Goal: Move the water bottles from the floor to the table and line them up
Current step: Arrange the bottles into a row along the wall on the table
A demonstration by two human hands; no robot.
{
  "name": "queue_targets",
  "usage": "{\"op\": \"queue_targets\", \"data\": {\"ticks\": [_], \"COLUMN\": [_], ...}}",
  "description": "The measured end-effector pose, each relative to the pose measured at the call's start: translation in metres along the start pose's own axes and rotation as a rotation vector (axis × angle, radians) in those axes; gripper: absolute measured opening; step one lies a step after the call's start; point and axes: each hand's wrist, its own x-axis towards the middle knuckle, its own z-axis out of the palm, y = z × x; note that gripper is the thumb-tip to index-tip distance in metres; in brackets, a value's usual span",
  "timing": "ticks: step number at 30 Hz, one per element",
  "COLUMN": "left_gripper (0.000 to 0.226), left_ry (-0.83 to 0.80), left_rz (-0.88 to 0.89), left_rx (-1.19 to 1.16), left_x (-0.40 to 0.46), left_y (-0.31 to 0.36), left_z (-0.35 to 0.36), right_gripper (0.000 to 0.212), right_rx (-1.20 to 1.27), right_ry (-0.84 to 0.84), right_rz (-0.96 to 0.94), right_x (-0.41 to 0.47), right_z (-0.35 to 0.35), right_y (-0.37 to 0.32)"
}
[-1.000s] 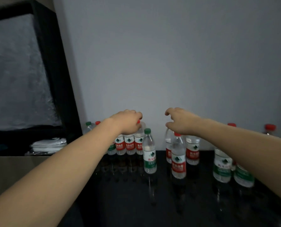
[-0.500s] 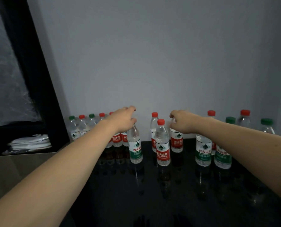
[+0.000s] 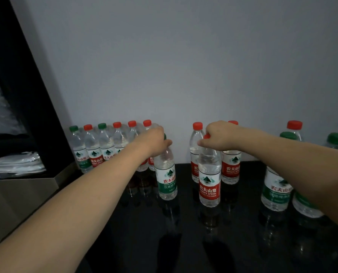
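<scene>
Several clear water bottles with red or green caps and labels stand on a glossy black table (image 3: 183, 243) by a grey wall. My left hand (image 3: 154, 142) closes over the cap and neck of a green-label bottle (image 3: 167, 174) standing in front of a packed row of bottles (image 3: 103, 146) at the back left. My right hand (image 3: 219, 137) grips the red cap of a red-label bottle (image 3: 209, 180) in front of two red-label bottles (image 3: 231, 166). More green-label bottles (image 3: 276, 190) stand at the right, partly hidden by my right forearm.
A black frame (image 3: 26, 95) rises at the left over a grey ledge holding a white folded bundle (image 3: 16, 164). The table's left edge runs beside a beige cabinet (image 3: 16, 203). The near part of the table shows only reflections.
Both hands have dropped onto the caps of the two front bottles and closed on them. The view has shifted left and closer, showing more of the back-left row.
</scene>
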Motion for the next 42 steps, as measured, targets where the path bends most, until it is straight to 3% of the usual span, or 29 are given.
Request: {"op": "queue_targets", "data": {"ticks": [4,10,20,26,33,42], "left_gripper": [0.036,0.040,0.035,0.034,0.030,0.028], "left_ry": [-0.021,0.106,0.259,0.246,0.193,0.216], "left_rz": [0.036,0.037,0.205,0.212,0.250,0.273], "left_rx": [-0.034,-0.095,-0.081,-0.107,-0.116,0.061], "left_x": [0.002,-0.002,-0.008,0.028,0.082,0.132], "left_y": [-0.002,-0.003,-0.004,-0.017,-0.019,-0.025], "left_z": [-0.016,-0.080,-0.156,-0.141,-0.077,0.015], "right_gripper": [0.040,0.047,0.048,0.045,0.043,0.042], "right_rx": [0.022,0.101,0.230,0.111,0.082,0.038], "right_ry": [0.037,0.186,0.504,0.484,0.380,0.264], "right_rz": [-0.032,-0.024,-0.040,-0.037,-0.050,-0.052], "right_x": [-0.001,-0.009,0.001,0.049,0.114,0.158], "right_z": [-0.025,-0.112,-0.220,-0.193,-0.126,-0.058], "right_y": [-0.003,-0.018,-0.054,-0.055,-0.032,-0.004]}}
